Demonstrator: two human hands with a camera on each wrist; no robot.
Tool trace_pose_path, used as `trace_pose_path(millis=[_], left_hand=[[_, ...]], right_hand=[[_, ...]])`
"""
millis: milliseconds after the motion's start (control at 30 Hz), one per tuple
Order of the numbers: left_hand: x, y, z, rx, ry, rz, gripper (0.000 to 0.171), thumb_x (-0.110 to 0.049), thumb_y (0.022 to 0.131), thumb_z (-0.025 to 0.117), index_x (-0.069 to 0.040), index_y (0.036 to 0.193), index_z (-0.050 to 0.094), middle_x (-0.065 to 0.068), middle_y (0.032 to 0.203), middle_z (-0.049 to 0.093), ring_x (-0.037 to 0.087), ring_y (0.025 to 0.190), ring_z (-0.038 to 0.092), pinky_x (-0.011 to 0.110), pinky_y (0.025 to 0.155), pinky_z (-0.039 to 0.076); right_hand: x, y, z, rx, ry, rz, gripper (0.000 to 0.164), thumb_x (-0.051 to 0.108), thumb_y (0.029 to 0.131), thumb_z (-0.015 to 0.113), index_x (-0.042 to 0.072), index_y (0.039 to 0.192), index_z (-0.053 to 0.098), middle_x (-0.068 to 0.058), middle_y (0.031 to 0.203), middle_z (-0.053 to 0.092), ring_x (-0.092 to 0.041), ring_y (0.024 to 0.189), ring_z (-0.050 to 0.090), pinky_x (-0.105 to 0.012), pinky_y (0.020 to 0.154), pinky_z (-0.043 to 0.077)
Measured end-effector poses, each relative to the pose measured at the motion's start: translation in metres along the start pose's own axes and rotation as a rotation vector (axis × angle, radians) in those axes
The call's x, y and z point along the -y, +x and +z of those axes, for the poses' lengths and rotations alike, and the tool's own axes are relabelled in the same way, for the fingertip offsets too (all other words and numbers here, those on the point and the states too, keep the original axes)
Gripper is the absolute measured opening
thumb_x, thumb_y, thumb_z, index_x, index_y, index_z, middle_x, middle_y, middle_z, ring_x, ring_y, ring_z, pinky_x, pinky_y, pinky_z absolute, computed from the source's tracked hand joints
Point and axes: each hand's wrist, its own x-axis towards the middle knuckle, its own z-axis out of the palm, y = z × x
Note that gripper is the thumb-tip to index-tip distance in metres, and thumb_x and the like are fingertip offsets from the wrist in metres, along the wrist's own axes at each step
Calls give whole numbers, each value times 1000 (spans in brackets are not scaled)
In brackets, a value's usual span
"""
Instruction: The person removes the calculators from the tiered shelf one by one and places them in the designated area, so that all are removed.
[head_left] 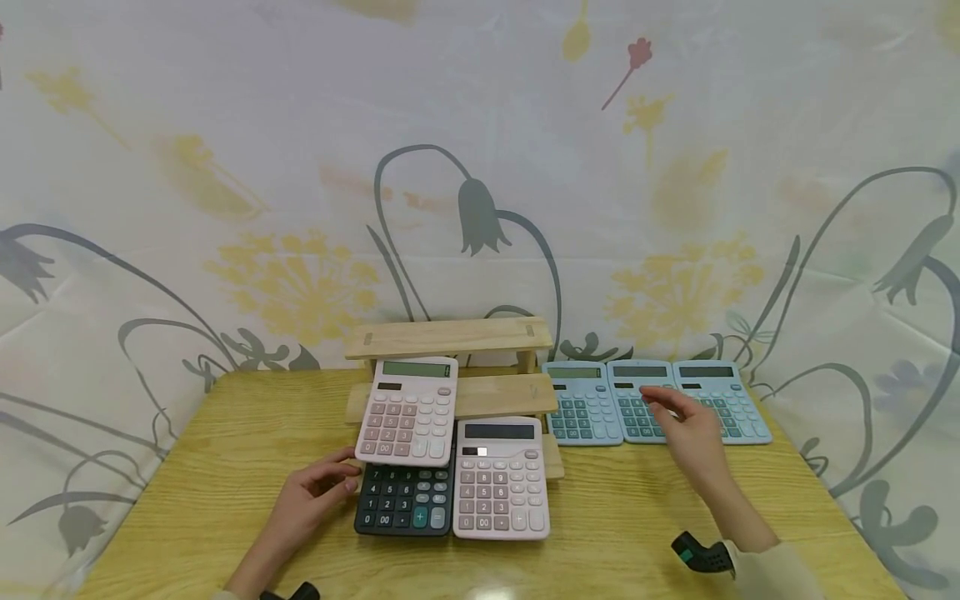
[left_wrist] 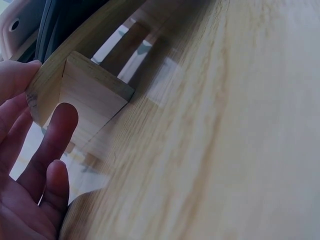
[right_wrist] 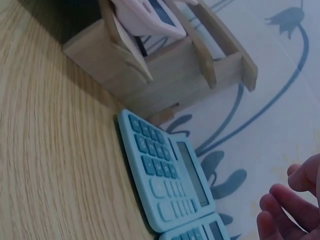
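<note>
My left hand is at the left side of the black calculator, fingers loosely bent and holding nothing. In the left wrist view a fingertip overlaps the wooden rack's edge. A pink calculator leans on the rack above the black one and covers its top. Beside the black one leans another pink calculator. Over the blue calculators hovers my right hand, relaxed and with nothing in it. The left blue calculator, the middle one and the right one stand side by side.
The stepped wooden rack stands at the back of the wood-grain table, its lower steps partly hidden by calculators. Behind it hangs a flower-patterned cloth. A dark strap device sits at my right wrist.
</note>
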Motion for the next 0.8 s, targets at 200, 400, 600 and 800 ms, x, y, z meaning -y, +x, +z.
trace_pose_path(millis=[200,400,600,800], left_hand=[[0,0,0,3,-6,4,10,-5,90,73,-4,100,75,-7,127,64,-5,117,53,16,89,46],[-3,-1,0,4,-8,13,10,-5,90,73,-3,100,75,3,129,64,-5,117,53,15,89,45],[-6,-1,1,5,-13,25,10,-4,90,72,-3,100,75,-1,128,64,-5,117,53,16,89,46],[-6,-1,1,-3,-54,83,12,4,88,71,3,100,73,-16,122,63,-4,114,56,15,88,47]], right_hand=[[14,-2,11,66,92,-20,26,6,101,57,-2,125,65,-12,114,69,3,102,59,-13,82,49],[24,-1,21,164,172,-8,29,10,102,57,-2,128,63,-4,116,68,-4,106,60,-17,86,49],[35,1,33,211,175,-8,27,10,103,56,-1,126,64,-21,121,64,-15,110,61,-17,88,48],[44,3,47,240,193,-12,25,7,101,57,1,123,67,-20,119,66,-14,108,62,-19,88,49]])
